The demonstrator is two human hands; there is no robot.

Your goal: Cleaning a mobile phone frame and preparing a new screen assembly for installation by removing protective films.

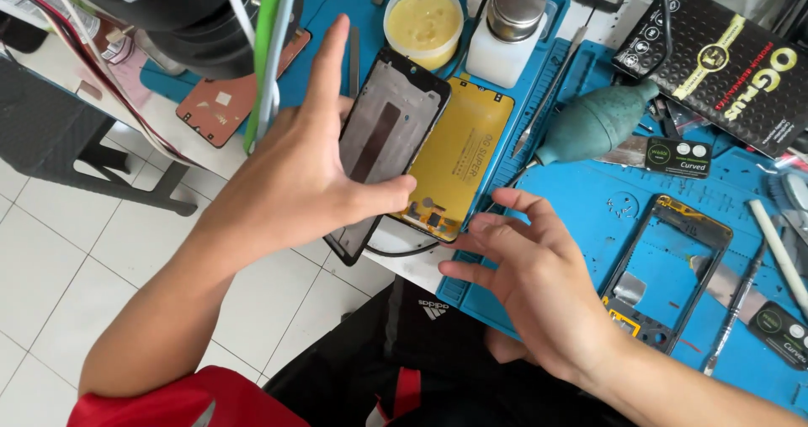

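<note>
The left hand (295,175) holds a phone display assembly (389,132) tilted up above the near edge of the bench (589,208), its grey inner side facing the camera. The thumb crosses the lower part of the panel's face, the index finger stretches straight up along its left edge, and the remaining fingers are hidden behind it, so the hand is wrapped around the panel. A yellow protective film (459,153) hangs off the panel's right side, peeled open like a page, with its lower corner just beside the right hand.

The right hand (534,280) hovers over the blue work mat, fingers (505,200) spread and loosely curled, gripping nothing; its fingertips are near the film's bottom edge, and whether they touch it cannot be told.

On the mat to the right lies an empty phone frame (665,267) with metal tweezers (736,305) beside it. Farther back sit a green rubber air blower (593,124), a white dispenser bottle (507,31) with a metal top, and a round tub of yellow paste (422,21).
</note>
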